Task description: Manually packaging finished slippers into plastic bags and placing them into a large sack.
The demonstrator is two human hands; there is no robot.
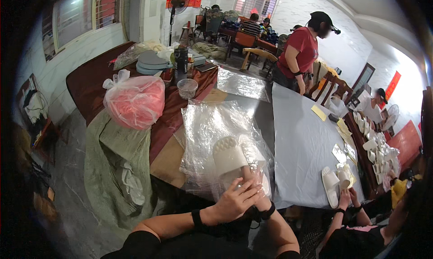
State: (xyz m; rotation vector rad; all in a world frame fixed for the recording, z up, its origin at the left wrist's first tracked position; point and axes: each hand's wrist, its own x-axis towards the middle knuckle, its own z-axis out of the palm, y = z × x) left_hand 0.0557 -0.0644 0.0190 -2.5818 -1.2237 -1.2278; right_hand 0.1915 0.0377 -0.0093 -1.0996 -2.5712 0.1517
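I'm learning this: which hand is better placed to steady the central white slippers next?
Probably the right hand: it reaches farther toward the slippers; the left hand sits farther back.

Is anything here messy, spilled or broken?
I see nothing spilled or broken. The clear plastic bags around the white slippers lie askew, their edges fanned unevenly. Further left, a grey-green sack spreads rumpled, with a crumpled white item on it, which looks untidy.

white slippers (229,156) on clear plastic bags (205,123), left hand (235,198) overlapping right hand (257,174)
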